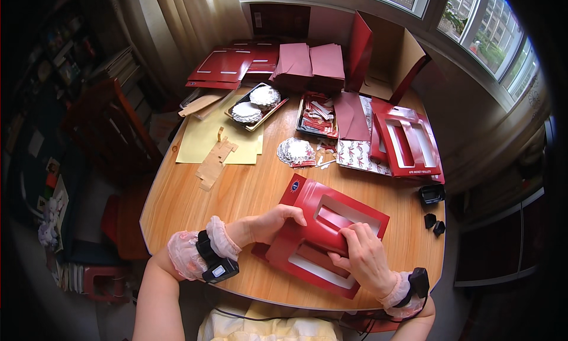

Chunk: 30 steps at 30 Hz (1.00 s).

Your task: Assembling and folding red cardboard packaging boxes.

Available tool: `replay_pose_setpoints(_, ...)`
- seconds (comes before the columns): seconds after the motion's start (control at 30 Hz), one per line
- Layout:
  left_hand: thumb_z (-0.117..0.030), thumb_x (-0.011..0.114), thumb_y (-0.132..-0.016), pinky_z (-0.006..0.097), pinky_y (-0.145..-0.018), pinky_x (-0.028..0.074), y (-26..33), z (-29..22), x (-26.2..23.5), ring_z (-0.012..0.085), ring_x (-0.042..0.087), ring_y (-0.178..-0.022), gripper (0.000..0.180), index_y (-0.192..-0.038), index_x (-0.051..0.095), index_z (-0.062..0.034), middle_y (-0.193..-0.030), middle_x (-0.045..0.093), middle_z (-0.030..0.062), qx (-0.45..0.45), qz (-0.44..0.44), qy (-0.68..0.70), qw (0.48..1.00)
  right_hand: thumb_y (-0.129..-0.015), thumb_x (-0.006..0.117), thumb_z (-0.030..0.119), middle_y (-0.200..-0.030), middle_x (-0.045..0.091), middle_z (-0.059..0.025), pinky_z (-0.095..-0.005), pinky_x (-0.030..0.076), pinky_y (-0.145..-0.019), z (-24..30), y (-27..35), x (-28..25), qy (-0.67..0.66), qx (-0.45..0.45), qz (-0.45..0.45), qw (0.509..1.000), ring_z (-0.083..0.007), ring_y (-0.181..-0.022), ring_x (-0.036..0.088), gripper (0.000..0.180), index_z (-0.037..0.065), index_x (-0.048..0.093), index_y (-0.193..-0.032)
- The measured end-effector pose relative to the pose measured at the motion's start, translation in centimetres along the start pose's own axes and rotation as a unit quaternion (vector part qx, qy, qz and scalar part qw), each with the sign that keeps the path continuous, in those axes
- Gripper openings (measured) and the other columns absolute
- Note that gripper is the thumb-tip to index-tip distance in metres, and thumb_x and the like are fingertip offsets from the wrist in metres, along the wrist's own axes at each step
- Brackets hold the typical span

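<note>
Just in front of me on the wooden table, a red cardboard sleeve [322,222] with two cut-out windows lies at a slant. Its middle is bent up into a rounded curve. My left hand [272,224] grips the left edge of that curve, thumb on top and the other fingers mostly hidden. On the right side, my right hand [368,255] pinches the curved middle between thumb and fingers, over the windows. Similar red windowed sleeves [387,131] are stacked at the right, on a white patterned sheet [358,154].
Pink envelopes [328,63], flat red cardboard [222,63] and an open carton [384,57] stand at the back. Trays hold white round pieces [245,111] and red-white strips [316,119]. Mid-table are yellow paper [195,137], brown tape [214,166] and a disc pile [296,151]. Black containers [432,193] edge the right.
</note>
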<state>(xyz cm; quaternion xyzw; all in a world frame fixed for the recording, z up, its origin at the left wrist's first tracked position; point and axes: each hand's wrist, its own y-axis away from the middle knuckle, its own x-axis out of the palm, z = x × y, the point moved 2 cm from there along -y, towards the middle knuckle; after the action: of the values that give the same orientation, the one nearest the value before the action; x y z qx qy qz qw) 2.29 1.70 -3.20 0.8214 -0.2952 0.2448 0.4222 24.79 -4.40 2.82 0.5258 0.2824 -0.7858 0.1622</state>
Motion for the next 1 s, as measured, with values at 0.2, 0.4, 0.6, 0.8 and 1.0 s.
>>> replay_pose_setpoints(0.2, -0.013, 0.056, -0.089, 0.035, -0.087, 0.052, 0.1, -1.4, -0.3, 0.0178, 0.064, -0.099, 0.025, -0.113, 0.059, -0.0041, -0.109, 0.068, 0.0109, 0.029, 0.054, -0.089, 0.994, -0.068, 0.079, 0.019, -0.091, 0.053, -0.0133, -0.0357, 0.049, -0.077, -0.9, 0.4, 1.6, 0.036, -0.001, 0.022, 0.999, -0.0277, -0.087, 0.056, 0.048, -0.003, 0.055, -0.104)
replay_pose_setpoints(0.4, -0.015, 0.059, -0.093, 0.034, -0.086, 0.052, 0.7, -6.4, -3.7, 0.0133, 0.061, -0.103, 0.023, -0.113, 0.058, -0.0048, -0.108, 0.068, 0.0098, 0.304, -0.16, -0.37, 0.863, -0.066, 0.078, 0.019, -0.09, 0.053, -0.0124, -0.0349, 0.049, -0.078, -1.5, -0.1, 2.1, 0.064, -0.02, 0.024, 0.997, -0.0264, -0.087, 0.056, 0.047, -0.001, 0.055, -0.103)
replay_pose_setpoints(0.6, -0.022, 0.08, -0.074, 0.041, -0.095, 0.044, 1.7, -4.0, 3.2, 0.0278, 0.057, -0.102, 0.047, -0.113, 0.059, -0.0058, -0.104, 0.062, 0.0104, 0.483, -0.023, -0.708, 0.514, -0.068, 0.077, 0.019, -0.091, 0.053, -0.0123, -0.0353, 0.049, -0.08, -1.5, -1.6, 1.7, 0.045, -0.05, 0.031, 0.997, -0.0264, -0.089, 0.056, 0.047, -0.002, 0.056, -0.104)
replay_pose_setpoints(0.8, -0.022, 0.079, -0.07, 0.038, -0.091, 0.043, 0.8, -1.7, 4.0, 0.0244, 0.059, -0.098, 0.059, -0.12, 0.053, -0.005, -0.1, 0.061, 0.0091, 0.432, -0.039, -0.791, 0.432, -0.069, 0.076, 0.019, -0.097, 0.055, -0.0143, -0.0378, 0.048, -0.083, -1.7, -1.6, 2.1, 0.005, -0.058, 0.047, 0.997, -0.0298, -0.093, 0.056, 0.052, -0.002, 0.055, -0.112)
replay_pose_setpoints(1.0, -0.017, 0.075, -0.067, 0.037, -0.085, 0.044, 1.1, -1.2, 4.3, 0.0252, 0.062, -0.089, 0.058, -0.118, 0.053, -0.0024, -0.092, 0.062, 0.0106, 0.41, -0.041, -0.786, 0.462, -0.066, 0.073, 0.016, -0.096, 0.054, -0.0138, -0.0378, 0.045, -0.084, -1.9, -1.7, 1.0, -0.012, -0.053, 0.077, 0.996, -0.0302, -0.093, 0.055, 0.054, -0.003, 0.053, -0.113)
